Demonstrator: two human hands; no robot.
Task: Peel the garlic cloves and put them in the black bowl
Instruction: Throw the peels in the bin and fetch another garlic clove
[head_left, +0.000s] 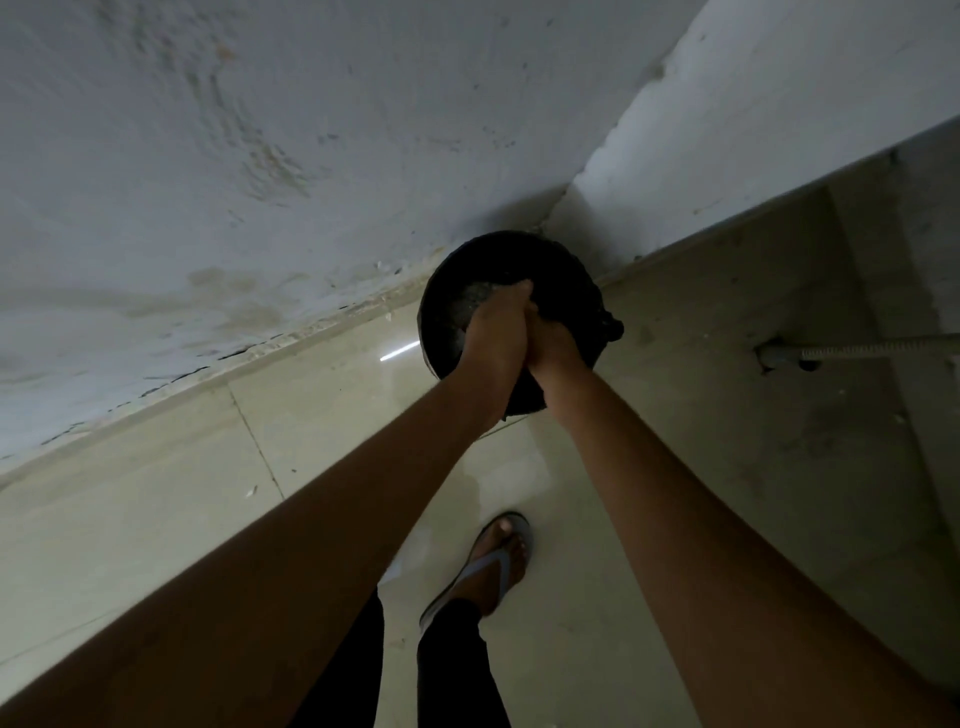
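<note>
Now I am looking down at a corner where a stained white plaster wall (218, 156) meets a glossy beige tiled floor (156, 509). Both arms reach far forward, and the two hands sit pressed together over a round black container with a dark bag lining (498, 260) that stands on the floor right in the corner. Whether this is the black bowl of the task I cannot tell; it looks more like a bin. Pale scraps show inside it, just beyond the fingertips, too blurred to name.

My left hand (496, 332) has its fingers stretched forward and down over the container's opening, and what lies under them is hidden. My right hand (553, 351) touches the left along its side, with fingers bent over a fold of dark material at the near right rim; I cannot tell how firmly it holds that, or whether it holds it at all.

Near the bottom, a foot in a grey flip-flop sandal (493, 561) stands on the tiles, below black trouser legs (452, 660). On the right, a ribbed grey hose (872, 345) comes out of a rough concrete wall (779, 312).
</note>
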